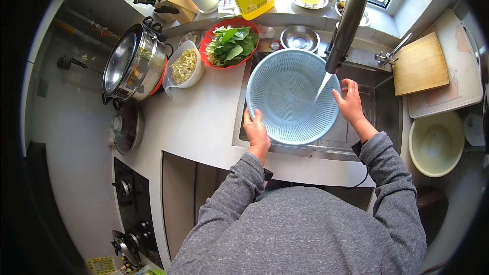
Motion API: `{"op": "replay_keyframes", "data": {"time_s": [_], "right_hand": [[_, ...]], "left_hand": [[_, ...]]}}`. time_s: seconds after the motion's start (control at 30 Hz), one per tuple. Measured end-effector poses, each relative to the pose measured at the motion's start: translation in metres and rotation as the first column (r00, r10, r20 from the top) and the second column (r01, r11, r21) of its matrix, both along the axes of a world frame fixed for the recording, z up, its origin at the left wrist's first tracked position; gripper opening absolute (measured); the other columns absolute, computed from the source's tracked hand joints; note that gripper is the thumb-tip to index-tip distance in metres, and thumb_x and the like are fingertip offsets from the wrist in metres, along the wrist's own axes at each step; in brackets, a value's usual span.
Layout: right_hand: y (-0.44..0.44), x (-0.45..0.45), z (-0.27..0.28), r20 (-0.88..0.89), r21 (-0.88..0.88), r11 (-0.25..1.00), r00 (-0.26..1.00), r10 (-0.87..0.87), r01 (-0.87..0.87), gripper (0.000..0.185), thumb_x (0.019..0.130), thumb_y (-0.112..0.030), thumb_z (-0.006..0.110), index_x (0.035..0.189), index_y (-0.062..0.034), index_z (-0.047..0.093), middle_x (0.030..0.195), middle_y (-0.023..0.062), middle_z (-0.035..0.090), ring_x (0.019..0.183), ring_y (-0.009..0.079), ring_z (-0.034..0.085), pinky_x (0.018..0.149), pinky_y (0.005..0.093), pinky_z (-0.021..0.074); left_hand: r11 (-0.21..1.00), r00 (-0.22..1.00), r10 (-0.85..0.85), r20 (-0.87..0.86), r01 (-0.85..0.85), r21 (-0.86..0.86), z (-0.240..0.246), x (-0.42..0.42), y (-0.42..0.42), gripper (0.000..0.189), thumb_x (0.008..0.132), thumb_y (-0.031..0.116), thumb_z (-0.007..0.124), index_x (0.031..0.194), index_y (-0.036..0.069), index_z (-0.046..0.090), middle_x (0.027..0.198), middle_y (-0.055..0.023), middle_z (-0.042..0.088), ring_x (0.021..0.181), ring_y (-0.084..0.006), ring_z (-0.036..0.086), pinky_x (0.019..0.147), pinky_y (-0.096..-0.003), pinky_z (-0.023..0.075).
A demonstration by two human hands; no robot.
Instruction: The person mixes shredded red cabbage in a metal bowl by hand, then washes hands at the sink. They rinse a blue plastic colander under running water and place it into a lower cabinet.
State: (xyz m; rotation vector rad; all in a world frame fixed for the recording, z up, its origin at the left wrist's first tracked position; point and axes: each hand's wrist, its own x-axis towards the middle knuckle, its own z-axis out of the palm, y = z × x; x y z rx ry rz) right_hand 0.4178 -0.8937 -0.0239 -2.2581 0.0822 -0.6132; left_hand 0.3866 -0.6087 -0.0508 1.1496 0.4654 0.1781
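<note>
A light blue plastic colander basket (292,93) is tilted over the stainless steel sink (376,99). My left hand (258,133) grips its lower left rim, thumb on the near side. On the other side my right hand (350,101) is at the right rim, its thumb against the edge and its fingers apart from it. Water runs from the dark pull-down faucet (340,42) into the basket's right part. I see no food inside the basket.
Left of the sink are bean sprouts (184,67) in a white colander and leafy greens (233,44) in a red basket. Stacked steel pots (133,63) stand farther left. A steel bowl (300,38) sits behind; cutting boards (422,65) and a cream basin (436,143) are right.
</note>
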Motion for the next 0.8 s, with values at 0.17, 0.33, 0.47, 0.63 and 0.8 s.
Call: {"op": "replay_keyframes", "data": {"time_s": [0.17,0.33,0.47,0.63,0.8], "right_hand": [[-0.024,-0.007,0.014,-0.362,0.178,0.982,0.924,0.126,-0.064,0.03,0.081,-0.014,0.062,0.107,0.0014,0.063,0.092,0.018,0.069,0.083,0.0268,0.067,0.077,0.0349,0.0508],[-0.051,-0.02,0.026,-0.323,0.116,0.992,0.944,0.075,-0.04,0.03,0.079,-0.015,0.061,0.104,0.0018,0.066,0.088,0.0178,0.069,0.078,0.0244,0.068,0.074,0.034,0.0513],[-0.071,-0.024,0.026,-0.433,0.114,0.991,0.894,0.111,-0.068,0.03,0.08,-0.015,0.062,0.105,0.0019,0.065,0.089,0.0186,0.069,0.082,0.0272,0.069,0.077,0.0354,0.052],[-0.077,-0.026,0.015,-0.535,-0.097,0.987,0.843,0.054,-0.125,0.042,0.081,-0.016,0.067,0.118,0.0009,0.06,0.112,0.0214,0.063,0.107,0.0335,0.061,0.093,0.0393,0.0471],[-0.056,-0.011,0.036,-0.202,-0.323,0.916,0.963,0.179,-0.238,0.038,0.083,-0.009,0.065,0.119,0.0012,0.059,0.128,0.0208,0.055,0.12,0.0354,0.052,0.103,0.0414,0.041]], "left_hand": [[0.989,0.987,-0.124,-0.099,0.114,-0.099,-0.009,-0.005,-0.003,0.021,0.099,0.01,0.05,0.117,-0.001,0.053,0.109,-0.0087,0.06,0.097,-0.0171,0.056,0.087,-0.033,0.0463],[0.932,0.913,-0.357,-0.199,0.335,-0.137,-0.001,-0.014,-0.016,0.03,0.098,0.012,0.05,0.125,-0.001,0.048,0.113,-0.0114,0.059,0.102,-0.0205,0.058,0.088,-0.0351,0.0483],[0.893,0.863,-0.449,-0.232,0.425,-0.145,0.006,-0.011,-0.024,0.035,0.096,0.011,0.051,0.129,0.001,0.045,0.114,-0.0126,0.059,0.1,-0.021,0.061,0.083,-0.036,0.0533],[0.847,0.795,-0.524,-0.304,0.523,-0.094,0.016,-0.013,-0.028,0.037,0.094,0.01,0.053,0.129,0.002,0.046,0.109,-0.0117,0.061,0.09,-0.0205,0.066,0.068,-0.0355,0.0594],[0.84,0.813,-0.52,-0.26,0.542,0.013,0.012,-0.013,-0.037,0.036,0.091,0.008,0.056,0.126,0.002,0.049,0.106,-0.0108,0.063,0.086,-0.019,0.067,0.064,-0.0334,0.059]]}}
